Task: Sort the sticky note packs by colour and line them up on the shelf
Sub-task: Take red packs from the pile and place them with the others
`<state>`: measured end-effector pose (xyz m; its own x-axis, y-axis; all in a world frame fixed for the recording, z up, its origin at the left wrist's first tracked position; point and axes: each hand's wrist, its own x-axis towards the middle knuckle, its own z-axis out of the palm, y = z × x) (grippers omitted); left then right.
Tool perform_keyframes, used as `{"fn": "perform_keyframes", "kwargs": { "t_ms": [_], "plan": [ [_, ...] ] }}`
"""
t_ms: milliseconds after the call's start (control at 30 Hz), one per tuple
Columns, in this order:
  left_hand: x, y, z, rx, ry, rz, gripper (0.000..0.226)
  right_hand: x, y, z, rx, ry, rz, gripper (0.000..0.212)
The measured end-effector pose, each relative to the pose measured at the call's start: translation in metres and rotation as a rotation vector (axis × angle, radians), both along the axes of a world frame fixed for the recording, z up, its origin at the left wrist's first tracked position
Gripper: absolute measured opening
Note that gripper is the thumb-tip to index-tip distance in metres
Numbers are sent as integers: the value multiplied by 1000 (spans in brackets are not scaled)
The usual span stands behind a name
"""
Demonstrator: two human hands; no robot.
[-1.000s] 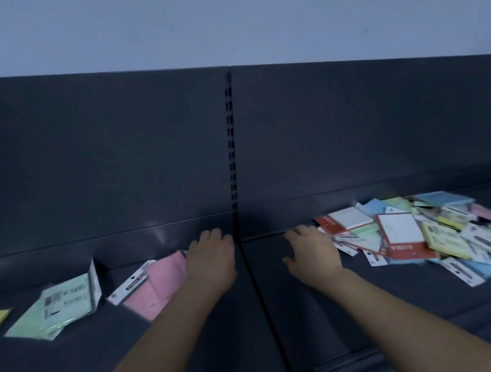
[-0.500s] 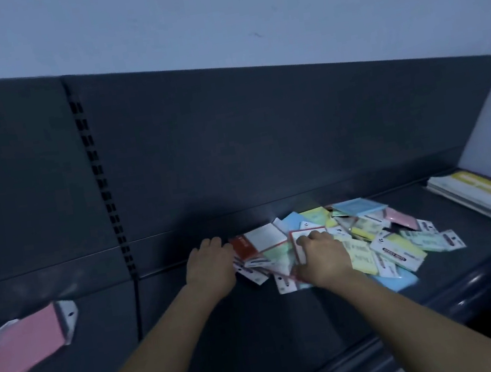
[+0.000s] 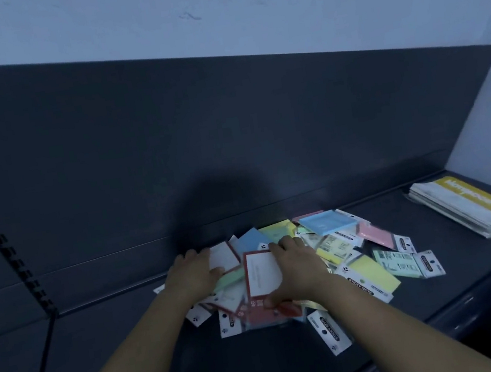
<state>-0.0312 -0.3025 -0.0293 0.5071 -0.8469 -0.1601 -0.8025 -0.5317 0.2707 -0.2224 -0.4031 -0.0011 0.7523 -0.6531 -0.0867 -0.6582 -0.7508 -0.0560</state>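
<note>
Heap of plastic-sleeved pastel sticky note packs (image 3: pixel 359 251) lies straight ahead of you on the dark grey metal shelf (image 3: pixel 103 350). Your right hand (image 3: pixel 298 270) grasps the red-bordered white pack (image 3: pixel 262 274) from its right side, and the pack's long axis runs away from you. Your left hand (image 3: pixel 193 273) rests relaxed and flat on the heap's left edge. Well apart to the right sits a yellow-and-white booklet stack (image 3: pixel 470 209), and a pale wall stands behind.

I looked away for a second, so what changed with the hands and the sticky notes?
The left hand left the pink pack, now out of view, and moved right to the pile; the right hand moved onto the red-framed pack, grip unclear. The pile stayed heaped.
</note>
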Motion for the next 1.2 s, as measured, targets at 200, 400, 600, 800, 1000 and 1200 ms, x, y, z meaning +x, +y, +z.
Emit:
{"fn": "perform_keyframes", "kwargs": {
  "t_ms": [200,400,600,800,1000,1200],
  "plan": [
    [7,-1,16,135,-34,102,84,6,3,4,-96,-48,-66,101],
    [10,18,12,-100,266,202,66,15,16,18,88,-281,-161,57],
    [12,60,10,-599,711,395,3,21,46,32,295,-624,-218,15],
    [2,125,21,-947,768,654,16,29,92,32,462,-1020,-237,6],
    [-36,194,32,-1215,833,870,12,44,157,27,793,-1251,-120,17],
    [-67,266,39,-1378,867,1029,14,54,233,25,1092,-1244,37,28]
  ]
}}
